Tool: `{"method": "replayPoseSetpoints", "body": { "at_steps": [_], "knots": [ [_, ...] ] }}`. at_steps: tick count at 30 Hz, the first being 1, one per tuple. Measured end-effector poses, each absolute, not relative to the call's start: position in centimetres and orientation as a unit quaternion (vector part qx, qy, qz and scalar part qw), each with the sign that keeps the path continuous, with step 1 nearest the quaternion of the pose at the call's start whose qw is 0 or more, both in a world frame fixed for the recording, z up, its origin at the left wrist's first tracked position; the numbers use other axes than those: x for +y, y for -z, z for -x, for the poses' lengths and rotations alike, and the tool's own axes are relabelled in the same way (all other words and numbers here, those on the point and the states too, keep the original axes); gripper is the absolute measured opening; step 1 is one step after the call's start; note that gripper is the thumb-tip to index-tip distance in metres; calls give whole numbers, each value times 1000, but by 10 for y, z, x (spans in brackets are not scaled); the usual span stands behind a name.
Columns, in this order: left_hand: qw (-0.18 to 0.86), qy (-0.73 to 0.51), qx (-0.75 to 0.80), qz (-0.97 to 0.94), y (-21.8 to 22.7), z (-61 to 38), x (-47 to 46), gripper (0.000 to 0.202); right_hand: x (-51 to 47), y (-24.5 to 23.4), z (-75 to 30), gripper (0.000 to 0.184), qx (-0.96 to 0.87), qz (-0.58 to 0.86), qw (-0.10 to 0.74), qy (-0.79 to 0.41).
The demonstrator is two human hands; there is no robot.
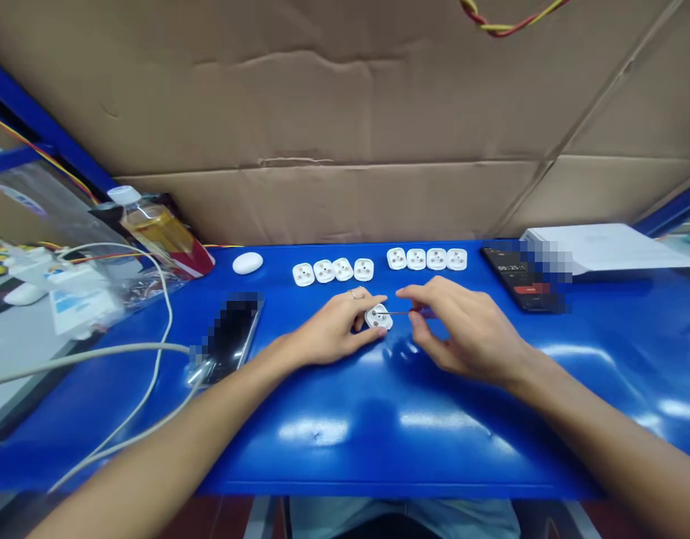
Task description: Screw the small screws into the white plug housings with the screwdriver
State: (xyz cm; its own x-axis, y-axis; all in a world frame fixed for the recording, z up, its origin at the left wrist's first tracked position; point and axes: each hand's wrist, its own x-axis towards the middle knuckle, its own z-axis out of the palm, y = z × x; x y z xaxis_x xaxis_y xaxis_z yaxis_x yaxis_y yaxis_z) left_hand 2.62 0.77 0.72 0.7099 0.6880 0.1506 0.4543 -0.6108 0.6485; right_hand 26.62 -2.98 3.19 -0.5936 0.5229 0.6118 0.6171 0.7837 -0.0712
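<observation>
My left hand (337,326) grips a small white three-pin plug part (379,317) and holds it on its side on the blue table (345,419). In my right hand (462,329) is a thin screwdriver (404,312) with a dark red and blue handle, pinched between the fingers. Its tip touches the plug part. Two rows of several identical white plug parts lie just behind my hands, one row on the left (332,271) and one on the right (426,259).
A white oval case (247,263) lies at the back left. One phone (230,337) rests left of my hands, another showing a timer (518,278) at right. A bottle of yellow liquid (154,224), cables (154,352) and a white box (603,247) flank the table. Cardboard walls the back.
</observation>
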Motion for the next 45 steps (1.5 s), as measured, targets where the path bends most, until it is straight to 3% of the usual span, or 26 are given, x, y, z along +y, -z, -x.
{"method": "replayPoseSetpoints", "body": {
  "at_steps": [6,15,21,27,33,39,45],
  "knots": [
    [311,-181,283,-889,-9,-19,11,39,-29,-30,-267,32,-884,336,321,54],
    [320,-179,288,-885,-6,-17,15,45,-33,-34,-266,20,-882,339,319,78],
    [318,-183,277,-888,-2,-18,16,41,-34,-42,-264,18,-876,355,304,121],
    [313,-186,278,-889,-5,-19,15,38,-33,-40,-261,20,-878,317,350,83],
    [270,-201,264,-904,-1,-19,15,34,-41,-42,-257,28,-889,312,331,52],
    [271,-187,277,-903,-4,-18,13,33,-38,-37,-265,21,-883,358,292,81],
    [259,-193,273,-906,-4,-18,14,32,-34,-35,-264,18,-888,324,320,59]
  ]
}}
